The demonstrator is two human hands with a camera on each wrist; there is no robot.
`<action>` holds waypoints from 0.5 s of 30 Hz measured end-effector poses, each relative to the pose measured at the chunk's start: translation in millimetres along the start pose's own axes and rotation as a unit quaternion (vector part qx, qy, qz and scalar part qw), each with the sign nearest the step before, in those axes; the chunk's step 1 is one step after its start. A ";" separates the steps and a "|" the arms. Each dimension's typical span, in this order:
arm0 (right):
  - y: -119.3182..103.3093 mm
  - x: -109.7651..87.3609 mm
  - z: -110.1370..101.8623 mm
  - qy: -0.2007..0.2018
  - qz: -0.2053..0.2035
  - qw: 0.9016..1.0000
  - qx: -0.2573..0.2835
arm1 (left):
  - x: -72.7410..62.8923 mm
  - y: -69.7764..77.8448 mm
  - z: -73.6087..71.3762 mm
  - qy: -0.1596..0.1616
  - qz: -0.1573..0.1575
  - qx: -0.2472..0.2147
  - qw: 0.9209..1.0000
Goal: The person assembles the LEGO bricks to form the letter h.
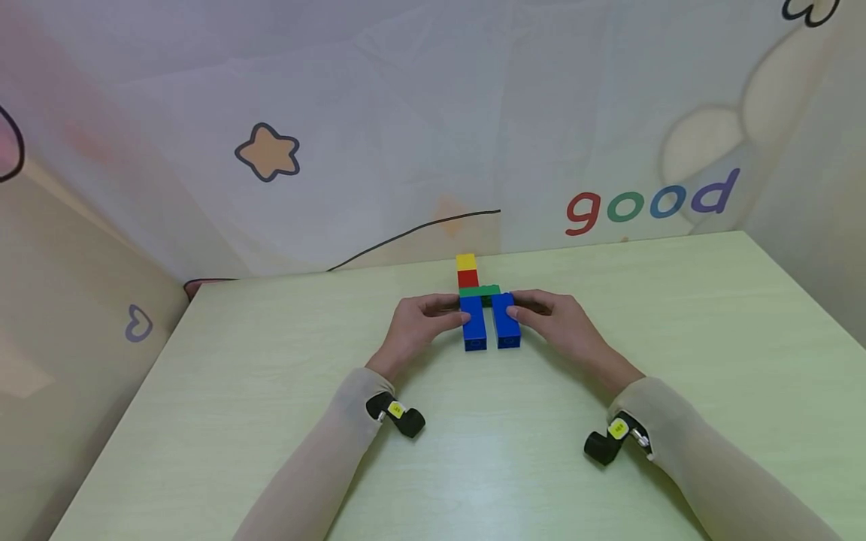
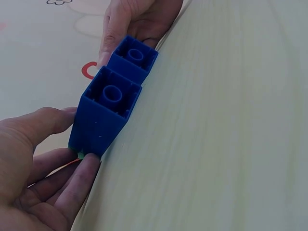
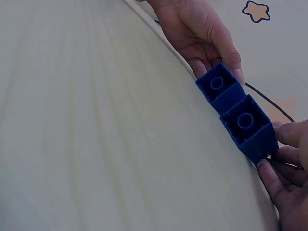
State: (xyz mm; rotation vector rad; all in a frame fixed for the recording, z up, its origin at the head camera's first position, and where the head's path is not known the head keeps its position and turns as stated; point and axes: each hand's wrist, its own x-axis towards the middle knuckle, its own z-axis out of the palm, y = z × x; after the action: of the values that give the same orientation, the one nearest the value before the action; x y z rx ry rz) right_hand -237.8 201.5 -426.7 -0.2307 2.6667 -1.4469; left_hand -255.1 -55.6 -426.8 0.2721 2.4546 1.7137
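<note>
A toy-brick figure lies at the back middle of the table, its hollow brick ends facing the person. It has a left blue leg (image 1: 474,324), a right blue leg (image 1: 506,321), a green brick (image 1: 479,291) across them, then a red brick (image 1: 467,279) and a yellow brick (image 1: 466,261). My left hand (image 1: 428,324) pinches the left leg, thumb on top and fingers at its side. With the thumb on the right leg, my right hand (image 1: 556,319) grips it from the other side. In the left wrist view, fingertips press low on the nearer blue leg (image 2: 98,122).
The pale table (image 1: 284,376) runs back to a printed cloth wall (image 1: 379,135) close behind the figure. Small black cameras (image 1: 410,422) are strapped over both sleeves. A side wall (image 1: 81,315) rises at the left edge.
</note>
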 end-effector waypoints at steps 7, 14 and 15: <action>-1.0 0.2 2.0 0.006 -0.001 1.000 0.003 | -1.0 -1.1 -0.7 0.001 0.004 -0.015 1.000; 0.0 1.4 2.4 0.013 -0.004 1.000 0.007 | 0.1 -2.3 -0.3 0.000 0.001 -0.019 1.000; 0.8 1.8 2.4 0.014 -0.004 1.000 0.006 | 0.1 -2.3 -0.2 -0.001 0.000 -0.020 1.000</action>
State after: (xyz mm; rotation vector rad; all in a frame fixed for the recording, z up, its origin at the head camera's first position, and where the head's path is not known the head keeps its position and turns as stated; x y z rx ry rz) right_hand -239.2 199.7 -428.7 -0.2221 2.6812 -1.4807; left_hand -255.4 -56.5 -428.8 0.2693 2.4165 1.7596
